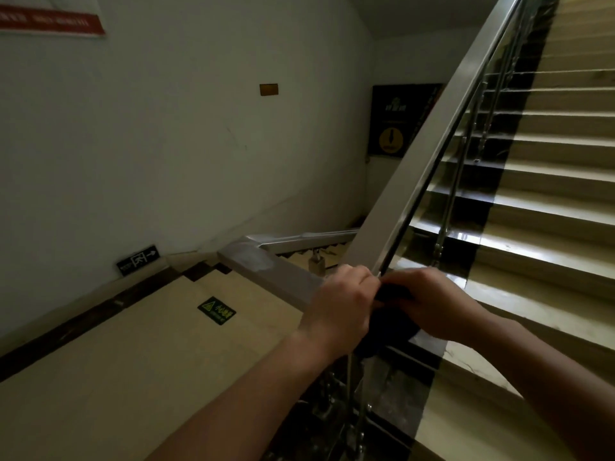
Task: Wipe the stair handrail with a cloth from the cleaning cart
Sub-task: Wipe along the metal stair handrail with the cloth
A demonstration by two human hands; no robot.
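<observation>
The flat metal stair handrail (429,148) climbs from the landing corner up to the top right. A level stretch of rail (266,271) runs left from that corner. Both my hands meet at the corner. My left hand (342,301) is closed around the rail's bend. My right hand (429,301) grips a dark cloth (392,319) that hangs between the two hands against the rail's side. Most of the cloth is hidden by my fingers.
Beige steps with dark borders (545,201) rise on the right behind thin steel balusters (449,207). The tiled landing (133,361) lies below left, with a green floor sticker (216,310). An exit sign (137,260) sits low on the white wall. No cleaning cart shows.
</observation>
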